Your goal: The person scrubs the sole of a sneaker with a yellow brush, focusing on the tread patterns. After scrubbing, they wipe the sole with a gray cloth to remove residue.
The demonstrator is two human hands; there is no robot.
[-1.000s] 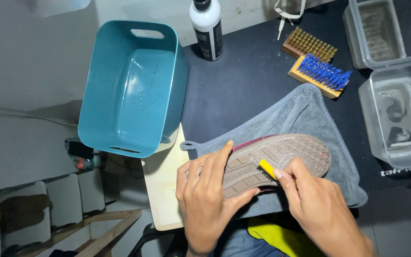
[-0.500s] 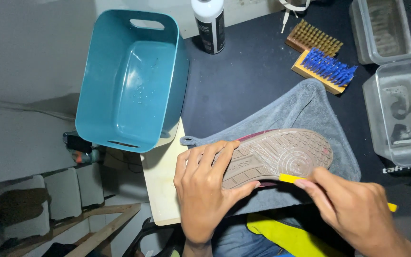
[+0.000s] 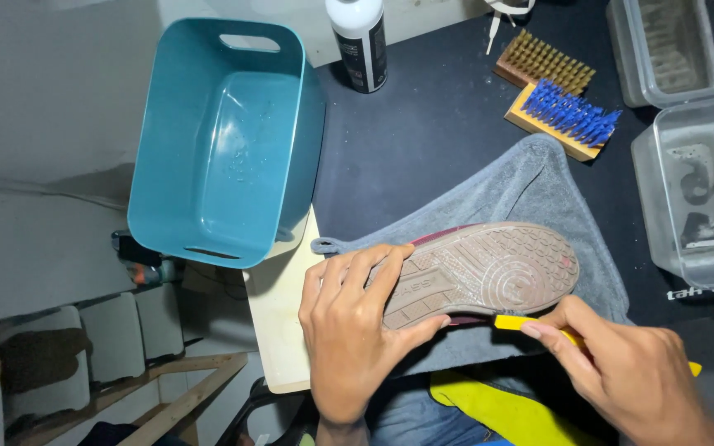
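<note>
— Holding the shoe [image 3: 489, 268] down, is that what the left hand [image 3: 353, 330] does?

— Yes. The shoe lies sole up on a grey towel [image 3: 530, 186], and the left hand's fingers are spread over the heel end, with the thumb under the near edge. It presses and grips the shoe there.

— And the right hand [image 3: 630, 376]?

— It is closed around a thin yellow tool [image 3: 516, 322]. The front end of the tool touches the near edge of the sole — right where the sole meets the dark red side of the shoe. The back end pokes out past the hand. What kind of tool it is cannot be told.

— So the two hands are apart?

— Apart, yes, one at each end of the shoe's near side.

— What else is on the dark table [image 3: 423, 140]?

— A teal plastic tub [image 3: 225, 140] sits to the left of the towel, partly on a pale board [image 3: 278, 330]. Behind it stands a white bottle with a black label [image 3: 359, 41]. Two brushes lie side by side past the towel — one with blue bristles [image 3: 568, 116], one with brass-coloured bristles [image 3: 543, 59]. Two clear plastic boxes [image 3: 692, 190] are at the right edge.
</note>
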